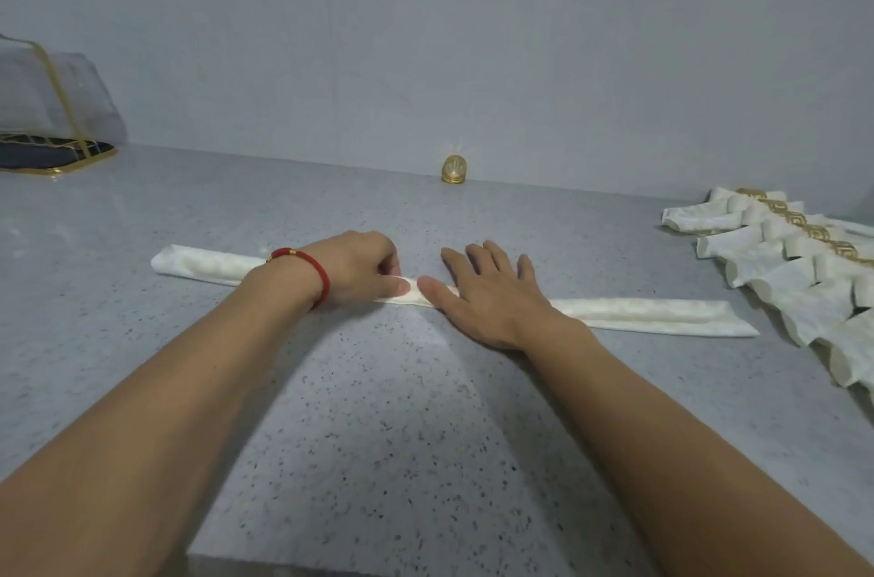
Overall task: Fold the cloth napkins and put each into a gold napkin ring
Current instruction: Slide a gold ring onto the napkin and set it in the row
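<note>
- The long cream cloth napkin [652,316], already folded into a narrow strip, is lying crosswise on the grey speckled stone table [378,434], its left end near the person's left forearm and its right end reaching toward the finished pile
- The left hand [359,269], wearing a red cord bracelet [317,273] at the wrist, is curling over the strip's middle and pinching the cloth between thumb and forefinger
- The right hand [482,292] is lying flat with fingers spread, its palm pressing the strip just beside the pinch, the two thumbs nearly touching
- Judging from this, the folding step is nearly over: the hands seem to be marking or creasing the centre so the strip can be doubled in half
- A single gold metal napkin ring [455,170] is standing at the back of the table against the grey wall, well apart from the napkin
- At the right edge, a row of cream folded napkins already in gold rings [799,264] is overlapping in a line, so much of the task looks done
- At the far left, a clear gold-trimmed storage bag [42,112] is sitting on the table
- The next move is probably calling for one end to be brought over onto the other with the centre held firm, then a reach to the back for the ring, keeping the layers from springing apart while it is slid on
</note>
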Demonstrator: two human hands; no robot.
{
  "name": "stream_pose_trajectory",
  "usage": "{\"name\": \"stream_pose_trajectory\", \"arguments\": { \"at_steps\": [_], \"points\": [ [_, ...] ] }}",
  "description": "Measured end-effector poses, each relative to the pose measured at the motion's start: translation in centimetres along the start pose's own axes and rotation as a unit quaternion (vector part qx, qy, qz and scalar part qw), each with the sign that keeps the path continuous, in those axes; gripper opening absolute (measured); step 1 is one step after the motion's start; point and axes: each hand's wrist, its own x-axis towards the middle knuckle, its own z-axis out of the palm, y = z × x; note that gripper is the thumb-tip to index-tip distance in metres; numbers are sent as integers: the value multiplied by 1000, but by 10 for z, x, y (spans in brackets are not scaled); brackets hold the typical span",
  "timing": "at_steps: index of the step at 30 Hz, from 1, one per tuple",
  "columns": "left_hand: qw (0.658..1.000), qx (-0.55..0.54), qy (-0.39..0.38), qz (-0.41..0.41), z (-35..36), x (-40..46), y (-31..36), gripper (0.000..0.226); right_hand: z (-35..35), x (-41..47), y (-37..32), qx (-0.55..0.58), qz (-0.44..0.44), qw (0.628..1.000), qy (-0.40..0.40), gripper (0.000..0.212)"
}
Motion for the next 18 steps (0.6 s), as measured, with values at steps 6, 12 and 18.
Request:
{"name": "stream_pose_trajectory", "arguments": {
  "at_steps": [6, 12, 18],
  "points": [
    [992, 91, -83, -12, -18, -2, 10, 26, 2, 0, -1, 5, 10, 1000, 0, 88],
    [982, 169, -72, -43, -22, -2, 31, 24, 1, 0, -1, -4, 9, 1000, -9, 87],
    [961, 242, -122, -47, -29, -10, 69, 35, 4, 0, -3, -15, 11, 1000, 17, 94]
  ]
}}
